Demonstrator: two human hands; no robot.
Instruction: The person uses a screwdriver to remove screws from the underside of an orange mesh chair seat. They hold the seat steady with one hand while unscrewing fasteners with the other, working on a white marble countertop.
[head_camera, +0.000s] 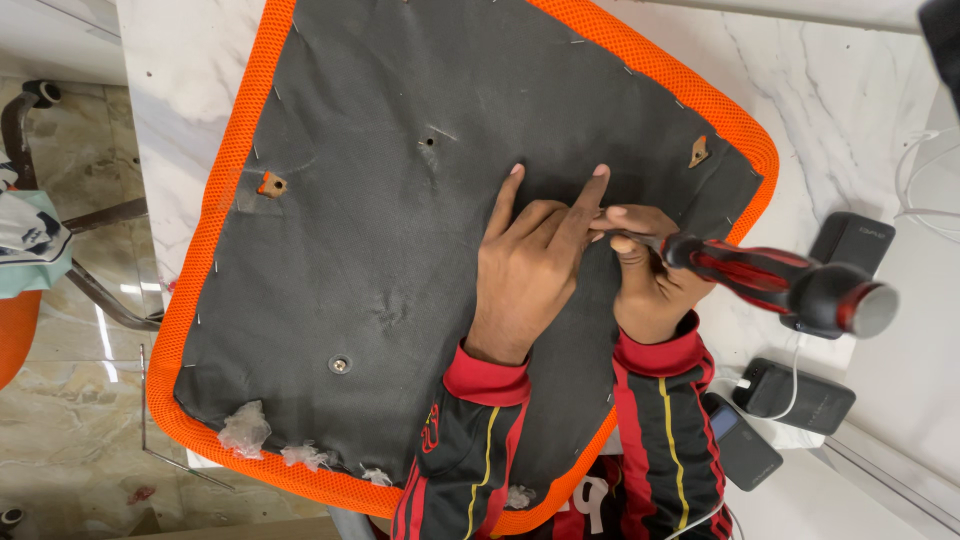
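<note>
Left hand (530, 270) presses the seat base (400, 250); right hand (645, 275), touching it, grips a screwdriver (770, 280).

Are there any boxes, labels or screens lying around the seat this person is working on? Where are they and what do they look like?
Black block: on the white table right of the seat, upright, rectangular, small pale label, white cable nearby.
Dark grey box: flat on the table below it, rectangular, faint label, white cable plugged in.
Phone: beside the right sleeve, flat, dark screen, unlit.
Cloth: far left, pale teal, dark print.
</note>
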